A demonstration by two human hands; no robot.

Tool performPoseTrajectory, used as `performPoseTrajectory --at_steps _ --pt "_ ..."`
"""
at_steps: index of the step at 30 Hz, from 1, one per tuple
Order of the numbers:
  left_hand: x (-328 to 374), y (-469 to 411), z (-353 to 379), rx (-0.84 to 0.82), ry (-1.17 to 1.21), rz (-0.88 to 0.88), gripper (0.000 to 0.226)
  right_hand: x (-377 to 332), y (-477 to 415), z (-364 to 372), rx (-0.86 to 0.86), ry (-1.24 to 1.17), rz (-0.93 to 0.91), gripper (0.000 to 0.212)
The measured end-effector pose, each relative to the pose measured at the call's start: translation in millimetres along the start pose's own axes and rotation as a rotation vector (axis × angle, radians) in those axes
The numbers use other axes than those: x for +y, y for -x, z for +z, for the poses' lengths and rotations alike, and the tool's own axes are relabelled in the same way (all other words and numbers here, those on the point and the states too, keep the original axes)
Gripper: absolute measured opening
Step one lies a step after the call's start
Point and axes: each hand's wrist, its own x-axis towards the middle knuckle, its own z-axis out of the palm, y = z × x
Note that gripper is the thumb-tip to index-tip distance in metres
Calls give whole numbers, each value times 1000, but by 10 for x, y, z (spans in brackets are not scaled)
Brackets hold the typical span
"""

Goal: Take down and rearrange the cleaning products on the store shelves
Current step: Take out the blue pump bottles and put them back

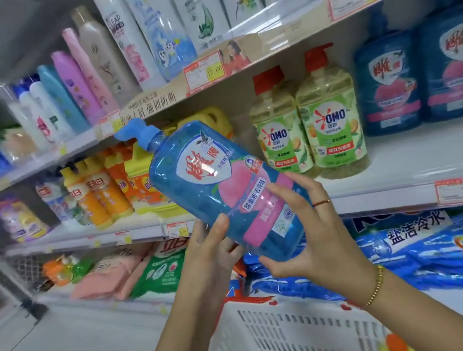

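Note:
A large blue pump bottle (pixel 202 178) with a pink band and a white shield label hangs tilted in front of the shelves, its blue pump head pointing up and left. My left hand (pixel 207 253) grips its lower left side, thumb on the front. My right hand (pixel 308 224) holds its base from the right, fingers spread over the pink label. Two more bottles of the same blue kind (pixel 420 67) stand on the middle shelf at the right. Beside them stand two green OMO bottles (pixel 305 126) with red pumps.
A white plastic basket (pixel 286 339) sits below my hands. Shampoo bottles (pixel 123 49) line the top shelf. Yellow and orange detergent bottles (pixel 105 189) fill the middle shelf's left. Blue detergent bags (pixel 434 244) and pink and green packs (pixel 137 269) lie on the bottom shelf.

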Motion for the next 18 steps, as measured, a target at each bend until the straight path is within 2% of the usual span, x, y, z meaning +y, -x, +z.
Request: performPoseTrajectory --at_steps 2,4,7,9,11,13,16,18 --pt "58 -27 -82 -108 -52 -20 95 -85 -99 -153 -6 -274 131 83" --pt "83 -54 -137 -176 -49 -7 96 -86 -176 -248 -20 -668 277 71" --pt "137 -72 -93 -212 -30 3 104 -21 -171 -252 -109 -1293 498 59" --pt "133 -104 -66 -212 -29 24 93 -44 -144 -213 -135 -1554 610 49" --pt "111 -145 -88 -201 0 28 79 -37 -108 -193 -138 -1717 725 48" --pt "67 -177 -153 -216 16 14 78 -48 -85 -177 -202 -1811 716 47" --pt "-11 -172 -229 -304 68 -31 59 -103 -34 -119 -252 -1742 829 49" --pt "-47 -134 -210 -303 76 -24 53 -150 -34 -105 -231 -1691 898 58"
